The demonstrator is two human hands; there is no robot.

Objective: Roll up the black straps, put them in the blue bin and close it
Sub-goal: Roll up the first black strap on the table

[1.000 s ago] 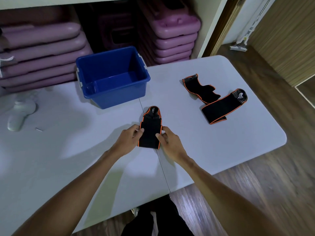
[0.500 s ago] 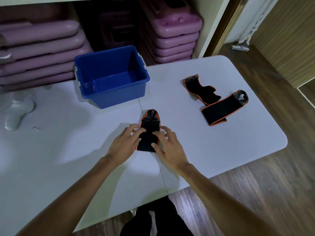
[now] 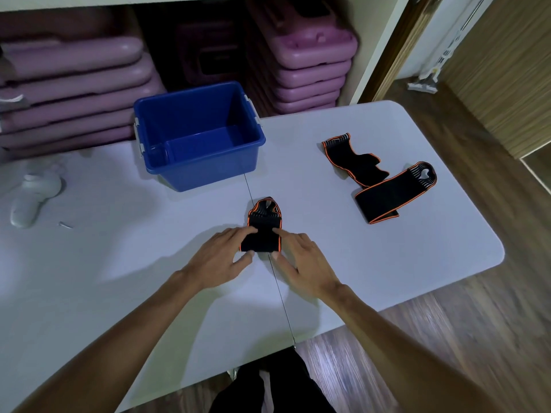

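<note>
A black strap with orange edging [image 3: 264, 229] lies partly rolled at the middle of the white table [image 3: 417, 263]. My left hand [image 3: 222, 257] grips its near roll from the left, and my right hand [image 3: 301, 257] grips it from the right. The strap's looped far end points toward the blue bin [image 3: 198, 134], which stands open and empty behind it. A second black strap [image 3: 356, 162] lies flat at the right. A third black strap [image 3: 393, 193], folded, overlaps its near end. No lid is in view.
A white handheld device [image 3: 31, 196] and a small screw [image 3: 65, 225] lie at the table's left. Stacks of purple plastic steps [image 3: 310, 67] fill the shelf behind the table. The table's right edge drops to a wooden floor [image 3: 477, 323].
The roll has moved away from me along the strap, so less flat strap shows. My fingers have shifted from the strap's sides onto the roll.
</note>
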